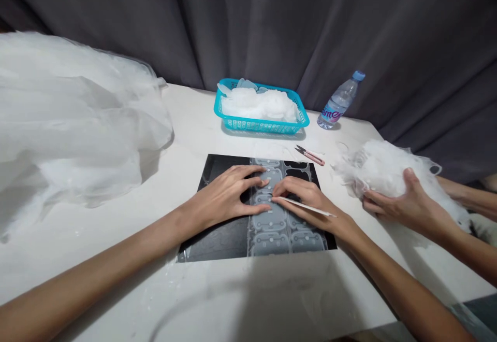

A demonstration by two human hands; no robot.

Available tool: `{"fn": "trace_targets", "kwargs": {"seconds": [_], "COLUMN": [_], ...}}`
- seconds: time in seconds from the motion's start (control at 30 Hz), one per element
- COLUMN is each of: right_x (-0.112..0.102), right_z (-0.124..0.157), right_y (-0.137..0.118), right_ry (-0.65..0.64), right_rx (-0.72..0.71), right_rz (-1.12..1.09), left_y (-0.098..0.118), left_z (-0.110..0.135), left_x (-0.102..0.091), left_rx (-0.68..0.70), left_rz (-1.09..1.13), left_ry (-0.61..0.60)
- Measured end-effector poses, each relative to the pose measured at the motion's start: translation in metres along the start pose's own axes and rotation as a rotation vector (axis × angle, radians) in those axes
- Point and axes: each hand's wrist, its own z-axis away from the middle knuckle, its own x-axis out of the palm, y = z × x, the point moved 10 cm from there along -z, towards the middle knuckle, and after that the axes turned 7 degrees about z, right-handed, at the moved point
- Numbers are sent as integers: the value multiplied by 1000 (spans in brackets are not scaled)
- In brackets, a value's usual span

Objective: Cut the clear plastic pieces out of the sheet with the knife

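Observation:
A translucent sheet of moulded, rounded-rectangle pieces [271, 243] lies on a flat black board [217, 238] in front of me. With fingers spread, my left hand [229, 191] presses its fingertips on the sheet's left column. My right hand [306, 197] is closed in a pinch around a slim white stick-like tool [306, 206], its fingertips meeting the sheet close to my left fingers. The tool's tip is hidden by my fingers, so its exact kind does not show. Part of the right column has cut-out openings where the black board shows through.
A turquoise basket [264, 125] of translucent white pieces stands at the back, near a water bottle [338, 102]. Pink-handled thread snips [310, 155] lie behind the board. A big white translucent heap [77, 124] fills the left. At right, another person's hands [411, 204] hold a white bundle [388, 171].

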Motion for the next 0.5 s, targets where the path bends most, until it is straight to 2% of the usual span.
{"fn": "trace_targets", "kwargs": {"seconds": [0.1,0.23,0.3,0.43,0.5], "right_x": [4,8,9,9,8], "right_z": [0,-1,-3,-6,-7], "right_y": [-3,4,2,-7,-10], "right_ry": [17,5,-14,-19,6], "right_rx": [-54,-17,-56,-133,-138], "right_rz": [58,123,184,354,392], "left_y": [-1,1,2,-5,-9], "left_z": [1,1,2,14,19], "left_x": [-1,0,-4,-22,-19], "left_rx": [4,0,-30,-260,-365], "left_rz": [16,71,102,58,82], "left_ry": [12,0,38,240,236]}}
